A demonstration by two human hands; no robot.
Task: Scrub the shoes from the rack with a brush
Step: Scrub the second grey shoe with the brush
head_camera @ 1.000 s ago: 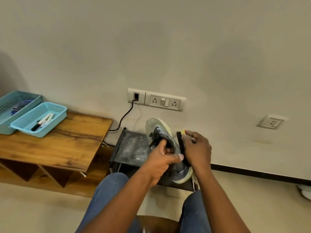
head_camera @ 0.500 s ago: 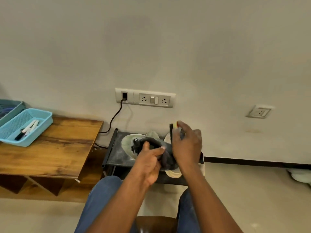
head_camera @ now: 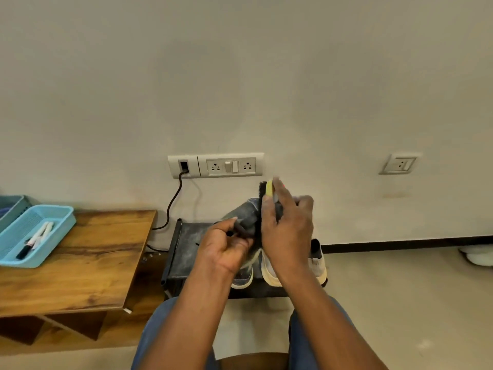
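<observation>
Grey shoe (head_camera: pixel 246 214): held above the rack (head_camera: pixel 184 252).
Left hand (head_camera: pixel 226 248): fingers curled round shoe.
Right hand (head_camera: pixel 286 228): fingers gripped brush (head_camera: pixel 265 189), bristles against shoe.

A light blue tray (head_camera: pixel 60 217) is sitting on the wooden table (head_camera: pixel 88 260) at the left, holding a few markers (head_camera: pixel 37 237), with a darker blue basket (head_camera: pixel 13 206) lying just behind it. A switch panel (head_camera: pixel 216 166) is showing on the wall, a black cable (head_camera: pixel 173 201) hanging from its left end down behind the table. Farther right, a single socket (head_camera: pixel 399 164) is sitting on the same wall.
</observation>
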